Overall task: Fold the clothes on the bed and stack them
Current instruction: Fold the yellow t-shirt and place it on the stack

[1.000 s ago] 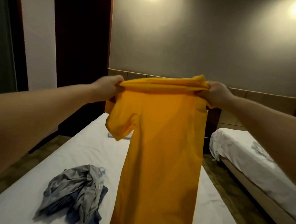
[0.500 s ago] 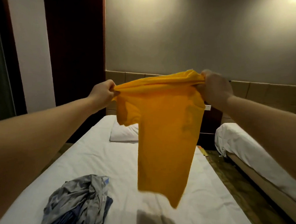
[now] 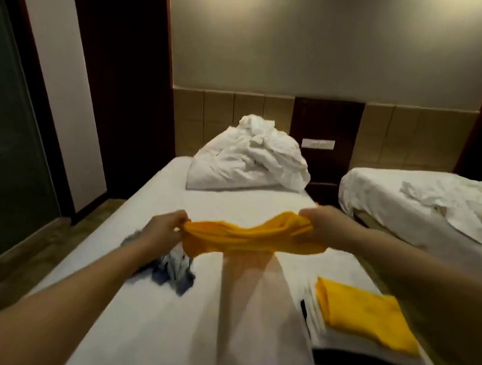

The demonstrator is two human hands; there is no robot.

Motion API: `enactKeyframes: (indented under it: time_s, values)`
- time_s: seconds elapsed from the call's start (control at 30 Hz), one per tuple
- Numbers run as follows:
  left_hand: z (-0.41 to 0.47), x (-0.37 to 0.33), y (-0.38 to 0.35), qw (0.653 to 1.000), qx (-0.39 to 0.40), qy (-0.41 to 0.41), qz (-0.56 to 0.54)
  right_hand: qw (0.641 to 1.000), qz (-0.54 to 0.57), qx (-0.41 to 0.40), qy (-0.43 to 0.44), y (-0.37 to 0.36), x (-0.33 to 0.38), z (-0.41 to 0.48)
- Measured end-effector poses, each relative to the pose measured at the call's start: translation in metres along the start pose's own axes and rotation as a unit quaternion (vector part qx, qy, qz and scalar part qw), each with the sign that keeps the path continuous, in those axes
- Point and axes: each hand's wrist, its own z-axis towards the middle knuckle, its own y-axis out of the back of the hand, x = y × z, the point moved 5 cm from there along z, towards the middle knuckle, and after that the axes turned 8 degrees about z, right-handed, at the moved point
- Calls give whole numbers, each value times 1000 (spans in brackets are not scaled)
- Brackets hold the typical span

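Head view: we stand at the foot of the bed [image 3: 151, 332], and its white sheet runs away beyond our fingers to a heap of white bedding [image 3: 249, 160] at the far end. A second bed [image 3: 380, 196] lies out past the right-hand fingers, well apart from them.

Nearer to us than the right fingers, a stack of folded clothes [image 3: 345, 348] sits on the sheet with a folded yellow shirt [image 3: 364, 317] on top. We judge it is set off to that side to leave the middle of the sheet as folding room.

Between our fingers hangs the orange shirt [image 3: 247, 236], its top edge bunched into a loose rope above the sheet. Its lower part is a blur, so we cannot tell whether it touches the bed. Just below the left fingers lie crumpled grey-blue clothes [image 3: 178, 271], not yet folded.

Our left hand [image 3: 163, 225] and right hand [image 3: 324, 227] each grip one end of the shirt. The fingers [image 3: 179, 221] are curled tight into the cloth and held well apart, likely so the shirt can spread flat on the open sheet. By our reckoning the task is partly done.
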Motion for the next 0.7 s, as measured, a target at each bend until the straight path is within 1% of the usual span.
enactKeyframes:
  time_s: [0.07, 0.13, 0.2, 0.23, 0.37, 0.47, 0.57, 0.7]
  values:
    - [-51, 17, -42, 998, 61, 3, -9, 997, 10, 77, -5, -56, -4, -37]
    - [-97, 33, -79, 992, 122, 7, 18, 990, 8, 136, -21, -114, -10, -70]
    - [-137, 45, -108, 986, 160, 12, 36, 982, 2, 183, -54, -164, -14, -99]
    - [-154, 48, -120, 984, 173, 12, 38, 979, 18, 194, -60, -182, -14, -111]
    - [-196, 55, -143, 981, 188, 10, 40, 983, 56, 176, -22, -209, -12, -141]
    - [-215, 53, -151, 982, 187, 12, 35, 986, 88, 138, 22, -217, -5, -159]
    - [-233, 55, -166, 981, 191, 21, 18, 988, 76, 130, 20, -232, -5, -184]
    - [-255, 52, -186, 978, 206, 29, -8, 987, 98, 128, 16, -250, -14, -209]
